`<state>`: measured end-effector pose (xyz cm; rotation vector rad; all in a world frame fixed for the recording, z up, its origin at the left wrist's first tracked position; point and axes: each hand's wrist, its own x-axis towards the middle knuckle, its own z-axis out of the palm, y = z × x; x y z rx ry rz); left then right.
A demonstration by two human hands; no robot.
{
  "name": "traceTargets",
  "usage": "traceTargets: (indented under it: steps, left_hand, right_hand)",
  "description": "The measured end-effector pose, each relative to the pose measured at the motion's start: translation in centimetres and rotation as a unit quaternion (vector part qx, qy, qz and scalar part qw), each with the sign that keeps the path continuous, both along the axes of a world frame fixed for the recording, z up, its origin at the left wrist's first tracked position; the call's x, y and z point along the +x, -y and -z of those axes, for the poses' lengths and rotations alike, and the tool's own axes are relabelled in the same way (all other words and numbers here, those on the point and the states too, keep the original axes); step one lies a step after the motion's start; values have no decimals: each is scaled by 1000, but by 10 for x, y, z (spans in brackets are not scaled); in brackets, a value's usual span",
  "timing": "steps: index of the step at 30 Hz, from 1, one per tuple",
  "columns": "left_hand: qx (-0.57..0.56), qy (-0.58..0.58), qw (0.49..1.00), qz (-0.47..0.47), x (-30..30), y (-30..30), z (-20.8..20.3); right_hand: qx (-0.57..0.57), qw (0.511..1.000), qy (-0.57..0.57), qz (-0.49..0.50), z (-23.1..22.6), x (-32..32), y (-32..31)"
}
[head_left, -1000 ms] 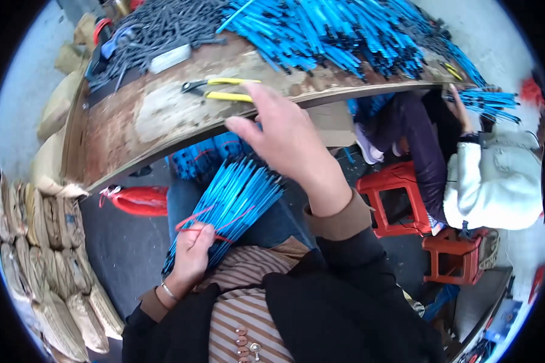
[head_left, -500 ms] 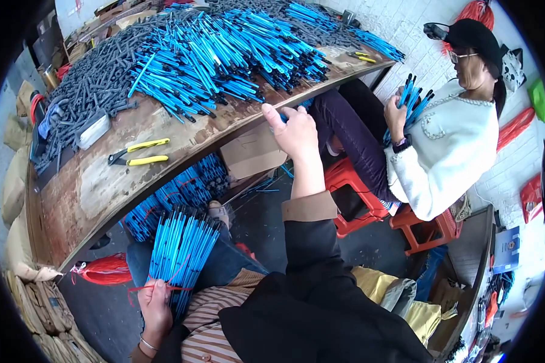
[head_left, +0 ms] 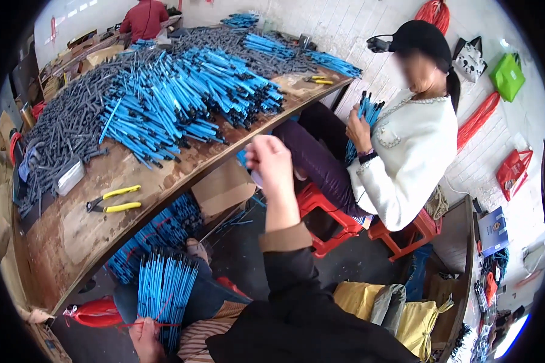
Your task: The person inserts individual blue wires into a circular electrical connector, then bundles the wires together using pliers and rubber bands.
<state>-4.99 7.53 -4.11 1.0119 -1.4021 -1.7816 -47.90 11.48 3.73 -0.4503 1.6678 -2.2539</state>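
Observation:
A thick bundle of thin blue rods (head_left: 167, 287) with black ends stands against my lap, slightly tilted. My left hand (head_left: 144, 340) is closed around a red tie string (head_left: 163, 325) at the bundle's lower part; its fingers partly show. Just off the front edge of the workbench, my right hand (head_left: 271, 162) is raised with curled fingers. Motion blurs it, and whatever it may hold cannot be made out. On the bench (head_left: 60, 242) lie a large heap of blue rods (head_left: 188, 91) and yellow-handled pliers (head_left: 122, 208).
A co-worker (head_left: 412, 145) in white sits at right, holding several blue rods (head_left: 369, 107). Grey tube pieces (head_left: 72, 121) cover the bench's far side. Red stools (head_left: 328, 218), a cardboard box (head_left: 224, 187) and tied rod bundles (head_left: 157, 233) stand below. Yellow sacks (head_left: 357, 299) lie at right.
The view has shifted, bringing another person in red into sight at the far end. My right hand has turned, its thumb no longer sticking up. My left hand stays at the bundle.

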Motion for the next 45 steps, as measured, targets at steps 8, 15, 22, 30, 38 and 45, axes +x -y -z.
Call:
traceTargets:
  steps: [8, 15, 22, 30, 38, 45]
  left_hand:
    - [-80, 98, 981, 149, -10, 6, -25]
    - [-142, 121, 969, 160, 8, 10, -11]
    - [-24, 165, 981, 98, -13, 0, -28]
    - [-41, 145, 983, 102, -5, 2, -26]
    - [4, 124, 987, 102, 2, 4, -15]
    - [43, 40, 996, 69, 7, 6, -2]
  right_hand:
    - [-33, 766, -367, -527, 44, 223, 7]
    - [239, 873, -425, -27, -11, 88, 9]
    - [333, 623, -696, -131, 65, 220, 55]
    - [245, 511, -801, -192, 75, 276, 73]
    - [130, 702, -640, -286, 46, 261, 70]
    - [147, 596, -452, -647, 22, 230, 17]
